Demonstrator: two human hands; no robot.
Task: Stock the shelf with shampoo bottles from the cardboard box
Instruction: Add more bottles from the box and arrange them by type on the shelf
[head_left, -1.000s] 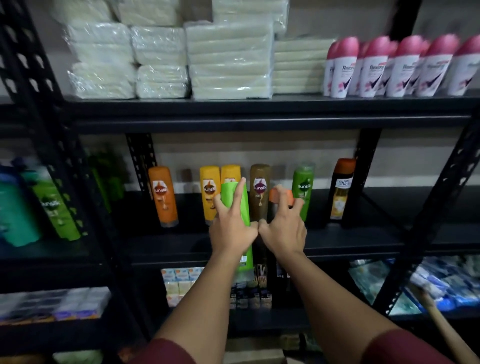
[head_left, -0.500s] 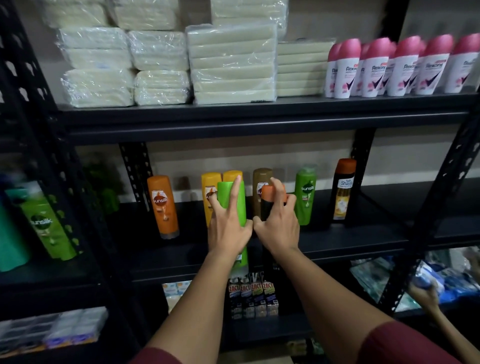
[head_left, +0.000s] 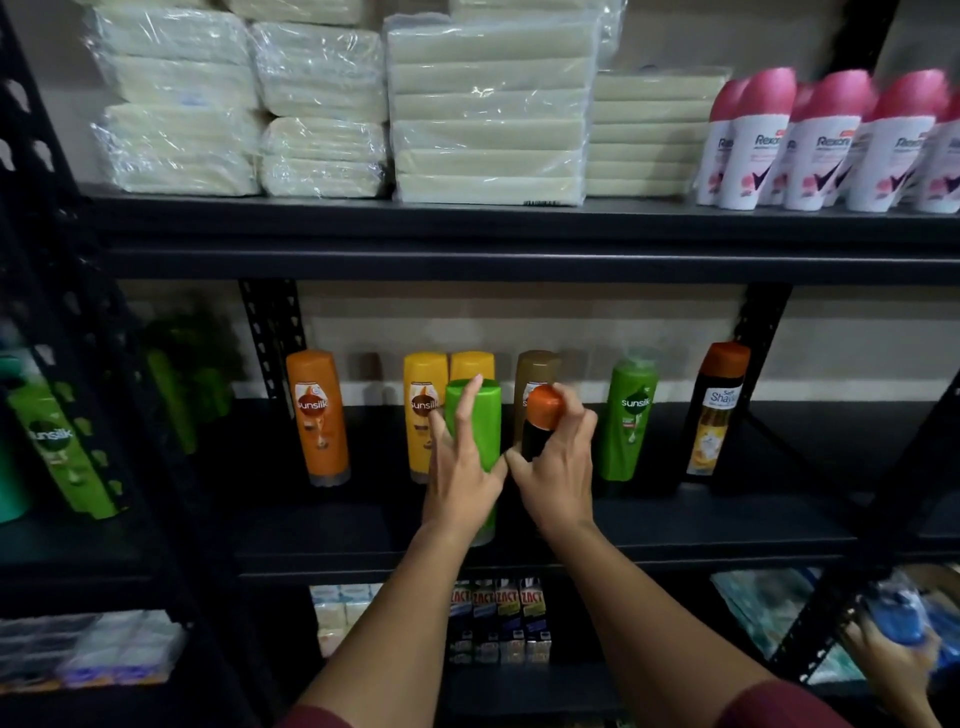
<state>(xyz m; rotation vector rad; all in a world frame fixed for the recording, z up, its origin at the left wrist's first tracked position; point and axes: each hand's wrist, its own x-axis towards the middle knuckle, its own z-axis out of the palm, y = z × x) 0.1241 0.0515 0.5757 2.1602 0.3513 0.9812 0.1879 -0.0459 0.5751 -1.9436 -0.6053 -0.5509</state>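
Left hand: the left hand (head_left: 460, 480) is wrapped around a plain green shampoo bottle (head_left: 475, 436), fingers spread up its back; the bottle is held upright, its base at the front edge of the middle shelf (head_left: 675, 525).
Right hand: the right hand (head_left: 558, 478) is closed on a black bottle with an orange cap (head_left: 540, 423), held upright just beside the green one; the two thumbs nearly touch.
Standing bottles, middle shelf: six are counted at the rear — one orange Sunsilk bottle (head_left: 318, 418), two yellow bottles (head_left: 423, 410), one brown bottle (head_left: 535, 371), one green Sunsilk bottle (head_left: 628, 415), one black orange-capped bottle (head_left: 716, 410).
Top shelf: wrapped pale packs (head_left: 488, 111) are stacked in several piles; pink-capped Rexona deodorants (head_left: 821, 145) are ranked at right, the exact count unclear.
Lower shelf: four Zact cartons (head_left: 496, 605) are seen in a row.
Left bay: one green Sunsilk bottle (head_left: 57, 447) is seen leaning.
Lower right: another person's hand (head_left: 893, 660) is seen holding a blue item, blurred.
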